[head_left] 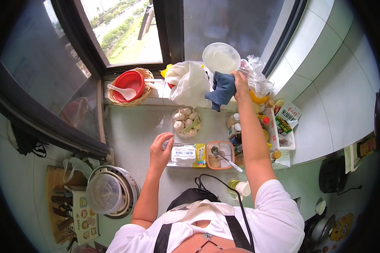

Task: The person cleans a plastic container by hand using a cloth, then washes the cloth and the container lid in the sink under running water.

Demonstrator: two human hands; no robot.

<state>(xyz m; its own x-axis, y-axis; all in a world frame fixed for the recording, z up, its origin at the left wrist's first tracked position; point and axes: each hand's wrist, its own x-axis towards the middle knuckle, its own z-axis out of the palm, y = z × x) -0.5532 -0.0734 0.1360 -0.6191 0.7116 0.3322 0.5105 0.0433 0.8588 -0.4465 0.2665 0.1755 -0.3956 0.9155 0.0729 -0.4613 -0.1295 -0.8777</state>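
My right hand (240, 85) reaches far forward to the window ledge, its fingers closed on a dark blue cloth (222, 89) that hangs in folds. Just behind the cloth stands a round translucent plastic tub (221, 58), and a white plastic bag (189, 84) is to its left. My left hand (160, 148) hovers at the left end of a wipes pack (184, 154) with a white lid, thumb and fingers apart and nothing in them. Garlic bulbs (179, 125) fill a clear container beyond the pack. An orange-rimmed seasoning box (213, 162) with a spoon (226, 159) adjoins the pack's right end.
A red bowl (133, 80) with a white spoon sits in a wicker basket at the ledge's left. Seasoning bottles (235, 128) and a white bin (286, 139) line the right side. Stacked round containers (103, 193) and a knife block (85, 215) stand lower left.
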